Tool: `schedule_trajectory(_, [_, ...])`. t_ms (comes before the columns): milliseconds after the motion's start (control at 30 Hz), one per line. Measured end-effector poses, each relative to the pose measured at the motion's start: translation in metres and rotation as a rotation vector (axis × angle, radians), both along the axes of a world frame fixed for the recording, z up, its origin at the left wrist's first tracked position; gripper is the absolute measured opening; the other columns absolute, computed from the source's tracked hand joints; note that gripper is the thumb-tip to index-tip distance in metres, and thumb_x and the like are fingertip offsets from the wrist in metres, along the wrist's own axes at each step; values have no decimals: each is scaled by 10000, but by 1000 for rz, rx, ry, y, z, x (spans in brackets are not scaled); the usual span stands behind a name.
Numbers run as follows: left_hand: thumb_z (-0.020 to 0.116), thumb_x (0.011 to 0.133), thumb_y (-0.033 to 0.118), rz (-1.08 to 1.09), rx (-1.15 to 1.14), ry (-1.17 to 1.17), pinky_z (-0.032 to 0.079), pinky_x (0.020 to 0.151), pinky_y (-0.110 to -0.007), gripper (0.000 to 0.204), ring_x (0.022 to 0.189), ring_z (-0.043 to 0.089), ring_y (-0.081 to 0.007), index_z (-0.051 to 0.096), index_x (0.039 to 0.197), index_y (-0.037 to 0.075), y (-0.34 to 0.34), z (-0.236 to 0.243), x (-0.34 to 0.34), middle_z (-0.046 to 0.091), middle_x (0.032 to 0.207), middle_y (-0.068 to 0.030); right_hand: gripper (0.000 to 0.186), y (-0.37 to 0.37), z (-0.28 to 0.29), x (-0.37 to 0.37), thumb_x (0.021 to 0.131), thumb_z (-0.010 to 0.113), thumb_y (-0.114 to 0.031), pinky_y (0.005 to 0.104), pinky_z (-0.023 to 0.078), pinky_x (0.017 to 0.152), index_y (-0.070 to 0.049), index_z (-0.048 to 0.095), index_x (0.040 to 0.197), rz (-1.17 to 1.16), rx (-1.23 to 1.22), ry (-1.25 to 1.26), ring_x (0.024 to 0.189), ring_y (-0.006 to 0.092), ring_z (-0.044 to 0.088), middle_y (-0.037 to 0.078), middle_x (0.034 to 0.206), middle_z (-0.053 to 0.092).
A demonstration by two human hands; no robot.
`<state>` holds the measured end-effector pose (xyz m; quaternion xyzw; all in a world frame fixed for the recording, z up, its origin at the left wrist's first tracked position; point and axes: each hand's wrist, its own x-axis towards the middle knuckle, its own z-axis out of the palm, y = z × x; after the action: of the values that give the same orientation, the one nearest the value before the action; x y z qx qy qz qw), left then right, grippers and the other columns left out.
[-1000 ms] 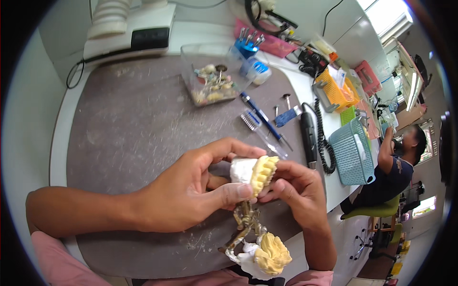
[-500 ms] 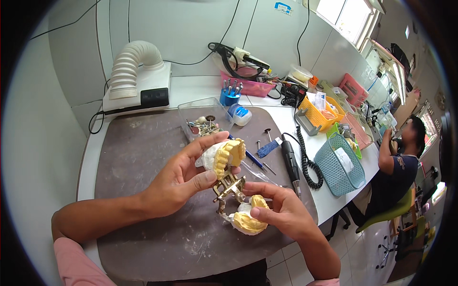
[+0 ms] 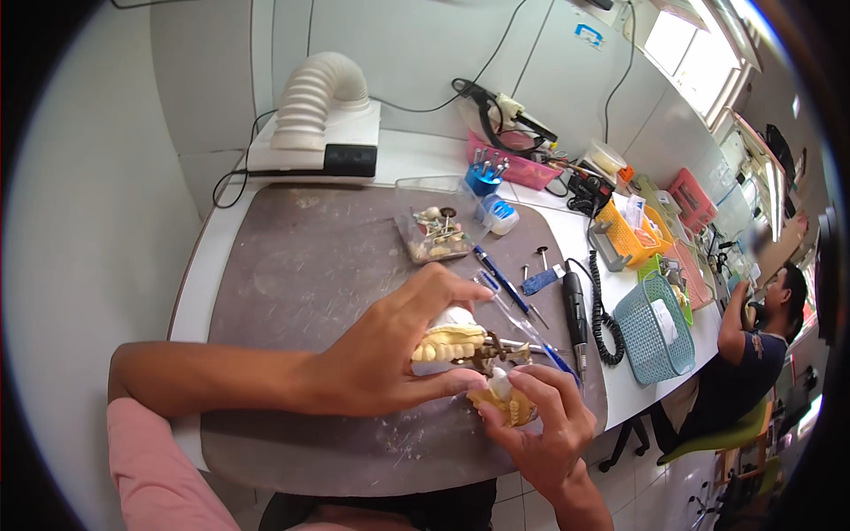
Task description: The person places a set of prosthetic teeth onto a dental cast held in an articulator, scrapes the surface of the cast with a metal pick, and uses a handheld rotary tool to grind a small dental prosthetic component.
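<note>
A dental articulator of brass-coloured metal hangs between my hands above the mat, its two arms spread apart. My left hand is wrapped around the upper cast, yellow teeth on a white plaster base. Its thumb reaches toward the lower cast, also yellow and white. My right hand pinches that lower cast between thumb and fingers. Both casts are partly hidden by my fingers.
A brown mat covers the desk. Beyond the casts lie a clear box of burs, blue pens and a black handpiece. Baskets, including a teal one, line the right. A co-worker sits beyond.
Both casts have turned over in my hands, and the articulator has swung to the right of the upper cast. My left hand has rolled palm-down. The view has shifted left.
</note>
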<state>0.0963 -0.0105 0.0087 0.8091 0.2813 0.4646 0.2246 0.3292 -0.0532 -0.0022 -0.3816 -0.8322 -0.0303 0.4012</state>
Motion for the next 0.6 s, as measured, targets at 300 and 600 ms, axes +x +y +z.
schedule_trajectory(300, [814, 758, 196, -110, 245, -59, 518, 828, -375, 546, 971, 600, -304, 559, 1206, 16, -4, -14, 0, 550, 1078, -167, 472, -9, -18, 5, 717, 883, -206, 348, 585, 670, -53, 640, 1091, -11, 213, -107, 834, 282, 683, 102, 979, 641])
schedule_trajectory(600, [823, 737, 186, -124, 325, -52, 523, 814, -392, 522, 975, 600, -311, 593, 1175, 18, -7, -15, 0, 549, 1076, -158, 470, -13, -19, 6, 758, 861, -222, 385, 573, 679, -41, 582, 1090, -15, 218, -145, 835, 308, 671, 152, 999, 624])
